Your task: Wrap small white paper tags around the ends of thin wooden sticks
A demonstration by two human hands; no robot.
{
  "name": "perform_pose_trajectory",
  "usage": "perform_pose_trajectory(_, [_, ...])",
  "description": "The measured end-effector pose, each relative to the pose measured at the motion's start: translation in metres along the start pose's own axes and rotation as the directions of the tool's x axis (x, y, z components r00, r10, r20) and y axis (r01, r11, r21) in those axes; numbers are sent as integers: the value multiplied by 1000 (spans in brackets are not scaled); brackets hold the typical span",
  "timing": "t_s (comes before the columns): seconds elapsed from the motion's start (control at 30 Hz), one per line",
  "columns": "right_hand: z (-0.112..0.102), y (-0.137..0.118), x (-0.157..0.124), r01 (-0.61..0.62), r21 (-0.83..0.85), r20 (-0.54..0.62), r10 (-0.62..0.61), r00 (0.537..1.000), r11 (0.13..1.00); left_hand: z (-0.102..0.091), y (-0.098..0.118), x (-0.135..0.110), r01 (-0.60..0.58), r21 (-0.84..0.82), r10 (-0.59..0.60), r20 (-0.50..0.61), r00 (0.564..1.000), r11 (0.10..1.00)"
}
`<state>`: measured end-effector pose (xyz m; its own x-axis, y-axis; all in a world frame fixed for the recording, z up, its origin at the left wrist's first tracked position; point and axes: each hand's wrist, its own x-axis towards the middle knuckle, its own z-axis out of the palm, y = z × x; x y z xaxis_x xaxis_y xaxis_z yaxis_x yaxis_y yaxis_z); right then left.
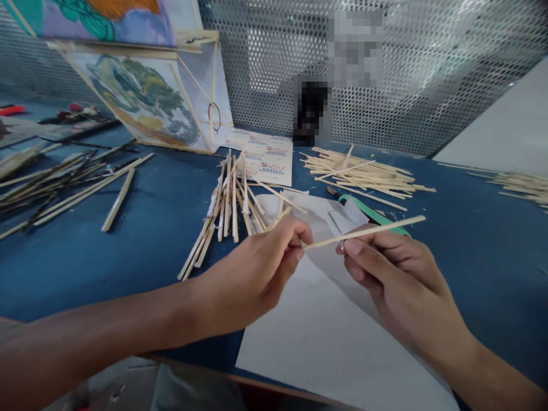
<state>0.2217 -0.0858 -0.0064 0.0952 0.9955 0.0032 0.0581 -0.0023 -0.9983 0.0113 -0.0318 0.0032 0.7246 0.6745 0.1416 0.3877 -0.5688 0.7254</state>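
My left hand (261, 268) is closed in a pinch on the near end of a thin bamboo stick (372, 228). The stick runs up and to the right across my right hand (385, 262). My right hand's fingers are curled, with the thumb pressed on the stick, and it seems to grip a green-handled knife (368, 210) whose small blade meets the stick. Both hands hover over a white paper sheet (325, 331) on the blue table (141, 240).
A heap of bamboo sticks (231, 200) lies just beyond my left hand. More stick piles lie at the back right (363, 171), far right (522, 185) and far left (64, 182). Painted paper kites (154, 103) lean against a perforated metal screen (428, 68). Printed labels (261, 154) lie behind.
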Motion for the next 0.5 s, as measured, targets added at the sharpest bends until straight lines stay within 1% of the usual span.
perform_pose_trajectory(0.07, [0, 1, 3, -62, 178, 30, 58, 998, 982, -5, 1, 1, -18, 31, 17, 25, 1000, 999])
perform_pose_trajectory(0.13, [-3, -2, 4, -138, 300, 93, 115, 989, 944, -10, 0, 3, -19, 56, 19, -3, 1000, 998])
perform_pose_trajectory(0.17, [-5, -4, 3, -154, 338, 112, 123, 986, 929, -12, -1, 5, -1, 56, 2, -29, 1000, 998])
perform_pose_trajectory(0.2, [-7, -7, 0, -149, 338, 135, 109, 985, 929, -15, -2, 6, 30, 40, -28, -57, 998, 999])
perform_pose_trajectory(0.23, [-10, -10, -3, -109, 297, 173, 59, 983, 949, -16, -3, 8, 70, 2, -70, -75, 995, 998])
perform_pose_trajectory(0.27, [-11, -12, -7, -39, 214, 239, -14, 971, 976, -18, -5, 10, 112, -57, -117, -78, 990, 992])
perform_pose_trajectory(0.3, [-10, -12, -12, 56, 99, 359, -89, 929, 993, -18, -6, 12, 146, -135, -155, -63, 986, 980])
perform_pose_trajectory(0.33, [-7, -11, -17, 161, -17, 516, -129, 847, 987, -18, -7, 13, 169, -223, -182, -39, 982, 960])
perform_pose_trajectory(0.37, [-2, -7, -21, 259, -102, 668, -127, 733, 960, -17, -7, 13, 184, -309, -196, -7, 981, 933])
perform_pose_trajectory(0.4, [4, -2, -25, 335, -144, 784, -99, 613, 931, -15, -7, 13, 196, -385, -200, 30, 979, 902])
perform_pose_trajectory(0.43, [11, 5, -28, 383, -149, 854, -76, 514, 912, -14, -6, 12, 203, -446, -196, 62, 979, 872])
perform_pose_trajectory(0.47, [18, 13, -30, 407, -135, 897, -63, 437, 903, -12, -5, 10, 210, -494, -191, 90, 977, 844])
perform_pose_trajectory(0.5, [25, 20, -32, 426, -119, 917, -64, 393, 897, -10, -3, 9, 219, -531, -185, 117, 976, 819])
